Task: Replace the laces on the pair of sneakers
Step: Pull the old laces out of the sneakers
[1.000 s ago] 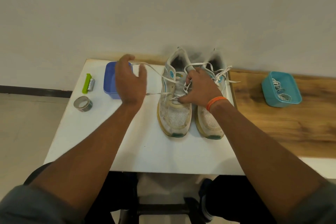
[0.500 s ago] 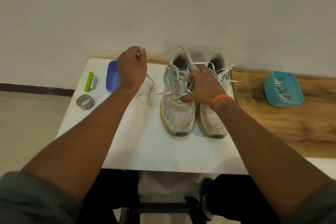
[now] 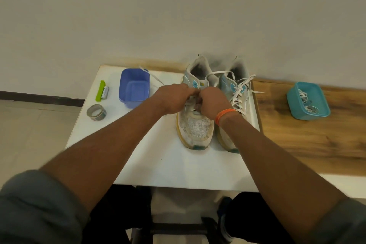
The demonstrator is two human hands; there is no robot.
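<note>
A plain indoor room is shown, most like a makeshift work corner in a home or small office. A bare off-white wall (image 3: pixel 178 10) with a dark skirting strip (image 3: pixel 39 98) is met by a pale tiled floor (image 3: pixel 29 134). A small white bench (image 3: pixel 158 164) is set against a wood-grain counter (image 3: pixel 309 140).

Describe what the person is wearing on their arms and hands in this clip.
Both hands are bare: no gloves or rings show on the left hand or the right hand. An orange wristband circles the right wrist. Grey-blue sleeves are pushed up above the elbows, the left sleeve and the right sleeve, leaving the forearms uncovered.
</note>
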